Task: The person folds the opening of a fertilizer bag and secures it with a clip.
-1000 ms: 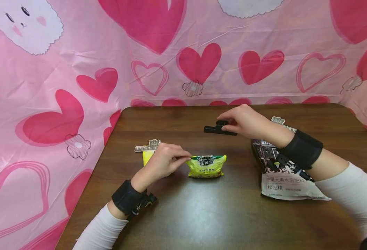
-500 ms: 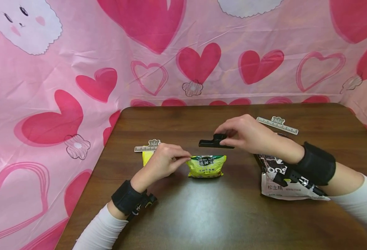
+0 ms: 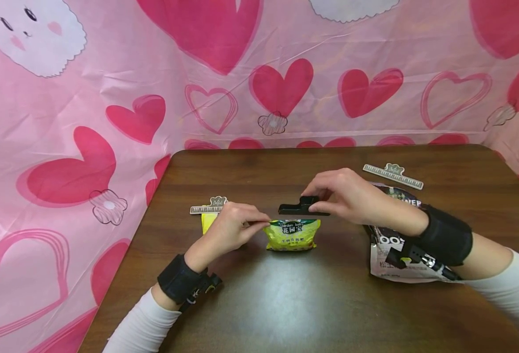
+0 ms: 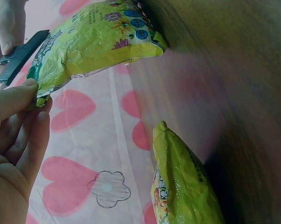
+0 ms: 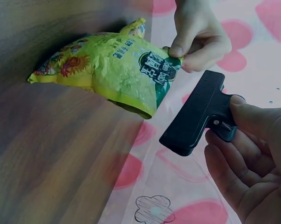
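Note:
A small yellow-green printed bag (image 3: 293, 238) stands on the wooden table, its green top edge upward. My left hand (image 3: 233, 226) pinches that edge at the upper left corner, between thumb and index finger (image 4: 20, 97). Just above the bag, my right hand (image 3: 352, 196) holds a black clip (image 3: 291, 210) by its handles. In the right wrist view the thumb presses one handle of the clip (image 5: 196, 112), with fingers on the other side. A gap shows there between the clip and the bag (image 5: 112, 65).
Behind my left hand is another yellow bag (image 3: 207, 223) with a piano-patterned clip (image 3: 205, 210) at its top. A dark-and-white bag (image 3: 385, 250) lies under my right forearm. A similar patterned clip (image 3: 394, 175) lies behind it. Pink heart-print cloth (image 3: 224, 39) hangs around the table.
My right hand has brought the black clip down and slightly left, nearer the bag's top edge. My left hand keeps its pinch on the corner and has not moved.

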`<state>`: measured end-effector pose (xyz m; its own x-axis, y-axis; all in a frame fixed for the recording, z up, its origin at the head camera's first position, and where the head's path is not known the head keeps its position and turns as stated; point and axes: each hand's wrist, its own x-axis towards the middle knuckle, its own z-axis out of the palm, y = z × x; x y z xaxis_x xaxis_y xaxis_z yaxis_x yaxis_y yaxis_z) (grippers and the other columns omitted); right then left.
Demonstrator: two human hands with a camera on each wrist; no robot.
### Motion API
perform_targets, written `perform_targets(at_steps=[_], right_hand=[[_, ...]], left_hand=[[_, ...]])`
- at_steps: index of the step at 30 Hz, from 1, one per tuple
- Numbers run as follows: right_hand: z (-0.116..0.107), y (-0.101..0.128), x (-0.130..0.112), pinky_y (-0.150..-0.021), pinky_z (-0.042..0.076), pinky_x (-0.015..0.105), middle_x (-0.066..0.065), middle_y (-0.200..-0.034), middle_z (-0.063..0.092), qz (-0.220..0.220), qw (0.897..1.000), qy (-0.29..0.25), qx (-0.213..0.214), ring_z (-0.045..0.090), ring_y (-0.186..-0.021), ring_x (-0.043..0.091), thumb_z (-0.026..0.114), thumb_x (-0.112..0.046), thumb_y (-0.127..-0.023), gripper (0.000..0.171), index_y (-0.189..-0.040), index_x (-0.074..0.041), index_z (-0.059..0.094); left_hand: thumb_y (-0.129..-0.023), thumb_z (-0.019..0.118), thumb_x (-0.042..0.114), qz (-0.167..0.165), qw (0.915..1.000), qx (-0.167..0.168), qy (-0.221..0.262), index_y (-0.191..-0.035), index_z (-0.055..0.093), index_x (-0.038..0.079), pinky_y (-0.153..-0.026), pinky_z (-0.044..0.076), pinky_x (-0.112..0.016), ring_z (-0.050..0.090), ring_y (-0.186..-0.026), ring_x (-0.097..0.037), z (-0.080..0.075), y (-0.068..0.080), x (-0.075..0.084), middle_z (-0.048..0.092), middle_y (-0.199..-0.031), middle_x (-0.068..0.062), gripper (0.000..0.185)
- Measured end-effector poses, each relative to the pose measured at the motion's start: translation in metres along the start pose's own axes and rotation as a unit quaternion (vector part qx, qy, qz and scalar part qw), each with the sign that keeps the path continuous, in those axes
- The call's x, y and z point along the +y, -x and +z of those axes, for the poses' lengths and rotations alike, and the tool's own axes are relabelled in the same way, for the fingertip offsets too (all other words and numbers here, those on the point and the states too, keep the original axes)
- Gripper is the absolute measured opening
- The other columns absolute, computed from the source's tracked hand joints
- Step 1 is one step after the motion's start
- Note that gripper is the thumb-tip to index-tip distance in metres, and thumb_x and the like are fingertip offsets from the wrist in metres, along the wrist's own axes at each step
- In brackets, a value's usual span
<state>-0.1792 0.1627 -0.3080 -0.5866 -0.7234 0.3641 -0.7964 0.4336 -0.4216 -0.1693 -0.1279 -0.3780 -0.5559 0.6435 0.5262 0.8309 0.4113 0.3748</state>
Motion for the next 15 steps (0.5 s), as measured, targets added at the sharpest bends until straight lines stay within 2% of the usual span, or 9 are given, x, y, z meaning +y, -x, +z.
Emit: perform_targets(at_steps=[8, 15], right_hand=[[0.007, 0.0, 0.001, -0.064, 0.056, 0.019, -0.005, -0.094, 0.073, -0.021, 0.999, -0.015, 0.025, 0.066, -0.08, 0.003, 0.079, -0.01, -0.083, 0.017, -0.099, -0.014, 0.074], [0.011, -0.001, 0.001, -0.066, 0.058, 0.023, -0.006, -0.094, 0.073, 0.0, 0.999, -0.048, 0.015, 0.067, -0.084, 0.005, 0.079, -0.01, -0.083, 0.016, -0.097, -0.015, 0.075]], left_hand=[[-0.083, 0.078, 0.007, 0.001, 0.9999, 0.003, 0.01, -0.093, 0.079, 0.008, -0.057, 0.053, -0.023, 0.063, -0.065, -0.004, 0.0, 0.0, -0.001, 0.075, -0.08, -0.001, 0.01], [-0.083, 0.078, 0.009, -0.004, 0.9999, 0.002, 0.011, -0.094, 0.079, 0.009, -0.055, 0.047, -0.018, 0.061, -0.064, -0.003, -0.001, 0.0, -0.001, 0.075, -0.081, -0.001, 0.011]])
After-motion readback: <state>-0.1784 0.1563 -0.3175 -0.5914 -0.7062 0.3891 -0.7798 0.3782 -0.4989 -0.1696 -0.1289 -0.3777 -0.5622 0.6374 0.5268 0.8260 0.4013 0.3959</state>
